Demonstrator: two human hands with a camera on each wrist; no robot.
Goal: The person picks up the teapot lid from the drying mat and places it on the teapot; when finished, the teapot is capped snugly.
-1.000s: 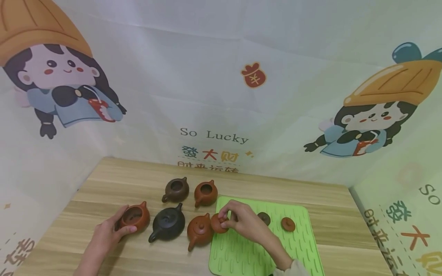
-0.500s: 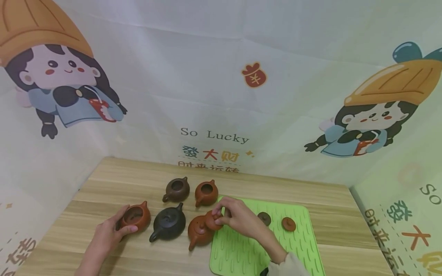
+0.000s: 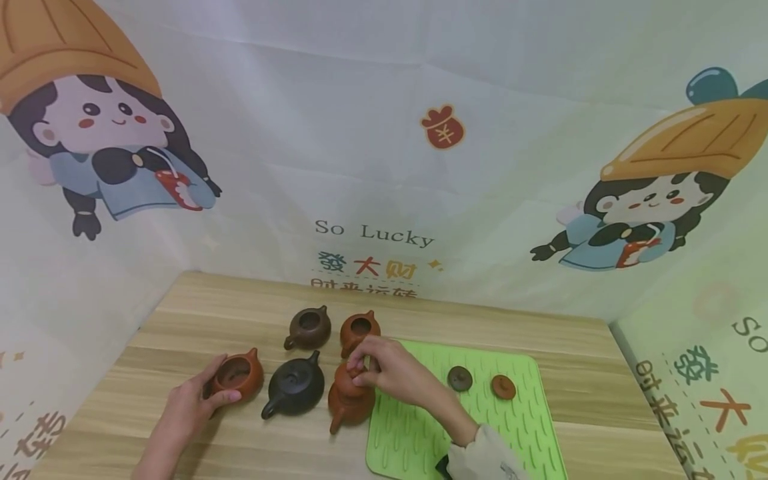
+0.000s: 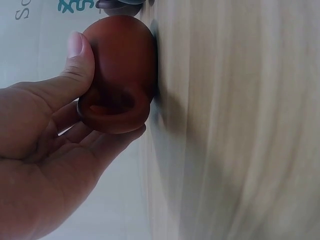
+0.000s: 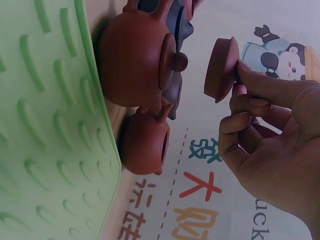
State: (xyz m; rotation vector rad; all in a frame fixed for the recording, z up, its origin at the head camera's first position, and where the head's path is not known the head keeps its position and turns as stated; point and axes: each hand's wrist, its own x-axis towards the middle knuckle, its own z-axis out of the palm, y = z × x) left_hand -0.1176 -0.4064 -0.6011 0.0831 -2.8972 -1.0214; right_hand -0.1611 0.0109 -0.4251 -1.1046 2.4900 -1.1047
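Note:
My left hand (image 3: 186, 407) grips a reddish-brown teapot (image 4: 122, 55) without a lid, thumb on one side and fingers round the other, near its handle. It stands on the table at the left. With thumb and fingers my right hand (image 3: 399, 373) pinches a reddish-brown teapot lid (image 5: 220, 70) by its knob. The lid is in the air, overlapping a lidded reddish-brown teapot (image 3: 354, 412) in the head view; the right wrist view shows a gap between the two. Between the two front reddish teapots sits a black lidded teapot (image 3: 294, 388).
Behind stand a dark brown open teapot (image 3: 321, 332) and a reddish open teapot (image 5: 142, 142). A green ridged mat (image 3: 408, 433) lies at the right, bearing a dark lid (image 3: 460, 379) and a reddish lid (image 3: 503, 387). A printed cloth (image 3: 372, 133) surrounds the wooden table (image 3: 600, 400).
My right hand has moved left with the lid, from the green mat's left edge to over the lidded reddish teapot. My left hand keeps its hold on the open teapot.

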